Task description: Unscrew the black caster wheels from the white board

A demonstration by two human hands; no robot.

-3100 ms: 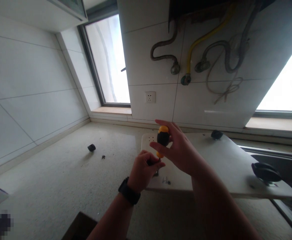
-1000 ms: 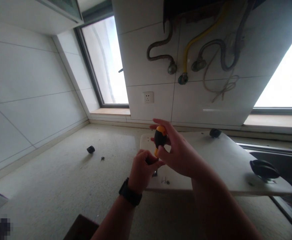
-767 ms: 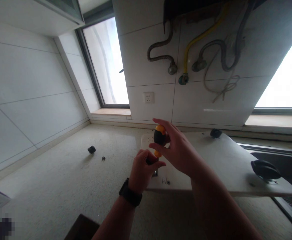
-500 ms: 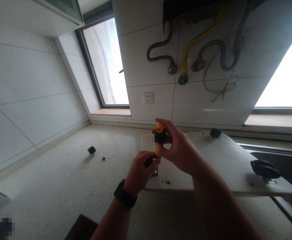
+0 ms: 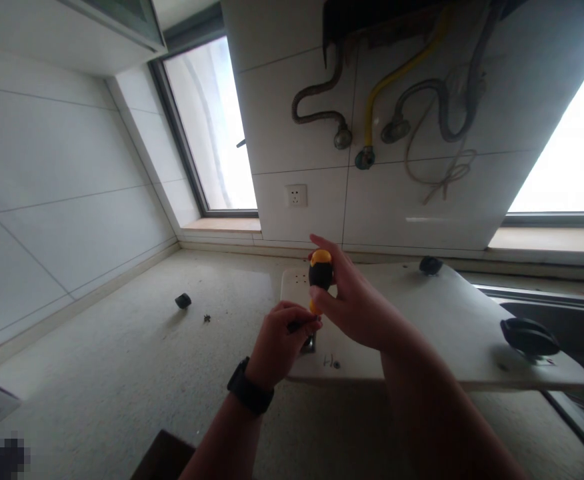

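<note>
My right hand [image 5: 355,300] is closed around a stubby yellow-and-black screwdriver [image 5: 321,273], its handle upright and its lower end down at my left fingertips. My left hand [image 5: 278,340], with a black watch on the wrist, pinches a dark caster [image 5: 310,345] against the left end of a white board [image 5: 402,327]. Fingers hide most of that caster; a shiny metal part shows below them. The screwdriver's tip is also hidden. Two more black casters stand on the board, one at the back [image 5: 431,265] and a larger-looking one at the right [image 5: 529,339].
A loose black caster [image 5: 183,301] and a small pile of screws [image 5: 207,319] lie on the speckled counter [image 5: 137,347]. The board's right end reaches over a sink [image 5: 572,333]. Hoses and valves [image 5: 365,158] hang on the tiled wall, above a socket [image 5: 296,195].
My right hand has shifted its fingers on the screwdriver and the handle has turned slightly. The left hand stays at the same caster.
</note>
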